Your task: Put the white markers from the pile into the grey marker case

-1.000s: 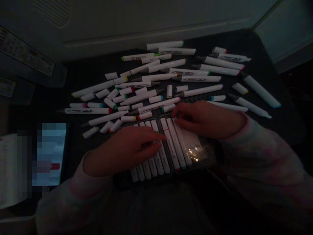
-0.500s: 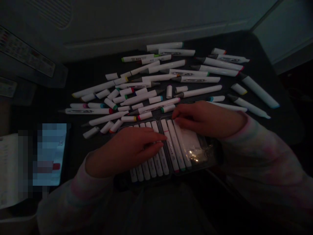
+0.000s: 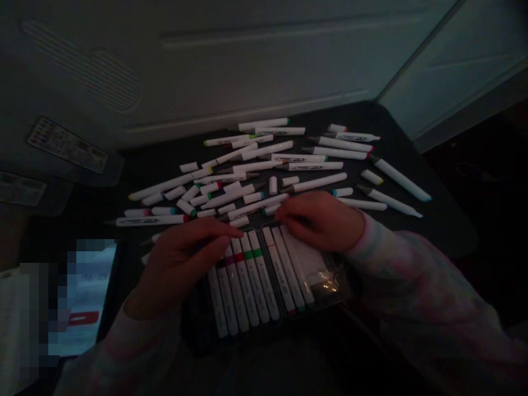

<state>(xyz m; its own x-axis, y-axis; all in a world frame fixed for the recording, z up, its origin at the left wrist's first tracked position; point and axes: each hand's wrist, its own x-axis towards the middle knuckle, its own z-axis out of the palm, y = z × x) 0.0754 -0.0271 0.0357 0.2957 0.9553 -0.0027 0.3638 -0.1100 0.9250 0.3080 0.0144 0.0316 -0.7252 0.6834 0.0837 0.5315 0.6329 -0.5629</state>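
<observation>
A dark marker case (image 3: 274,324) lies open in front of me, tilted slightly, with white markers in both halves. Several markers (image 3: 243,291) stand side by side in its left half, some with red, purple or green bands. The right half has a few markers (image 3: 289,275) beside a clear plastic part (image 3: 325,280). Over the upper left markers is my left hand (image 3: 181,258), fingers stretched out, thumb apart, holding nothing visible. My right hand (image 3: 322,217) rests at the case's upper right edge, fingers curled; whatever they grip is hidden.
Loose markers (image 3: 317,180) and caps (image 3: 273,185) are scattered across the dark table (image 3: 445,236) beyond the case. A lit phone (image 3: 88,297) lies at the left, near a pale sheet. Packages with colour charts (image 3: 68,144) stand at the back left, against a pale wall panel (image 3: 247,66).
My left hand has moved left and up off the case's middle, uncovering coloured bands on the markers. My right hand stays at the case edge. The camera view has tilted up.
</observation>
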